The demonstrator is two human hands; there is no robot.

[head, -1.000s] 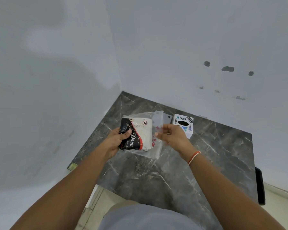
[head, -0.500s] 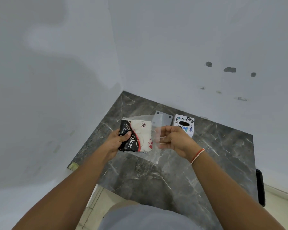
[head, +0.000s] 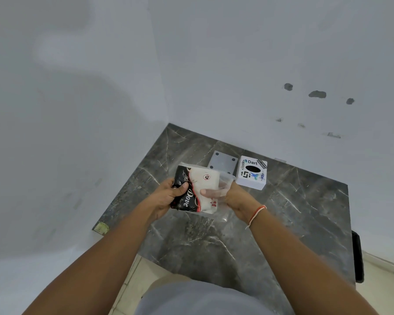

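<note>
A black, white and red packet marked Dove (head: pixel 197 189) sits inside a clear plastic bag (head: pixel 223 211), held above the dark marble counter (head: pixel 305 212). My left hand (head: pixel 168 196) grips the packet's black left end, thumb on top. My right hand (head: pixel 234 196) holds the bag's right side, and its fingers show through the clear plastic, reaching toward the packet. An orange and white thread circles my right wrist.
A white box with Dart and code stickers and a black oval hole (head: pixel 251 172) stands behind my right hand. A grey square plate with corner holes (head: pixel 223 162) lies beside it. White walls close the counter's left and back. A black object (head: pixel 357 255) hangs off the right edge.
My right hand has moved left and its fingers have gone inside the bag beside the packet. The bag and packet have tilted and dropped slightly nearer to me. My left hand keeps its hold.
</note>
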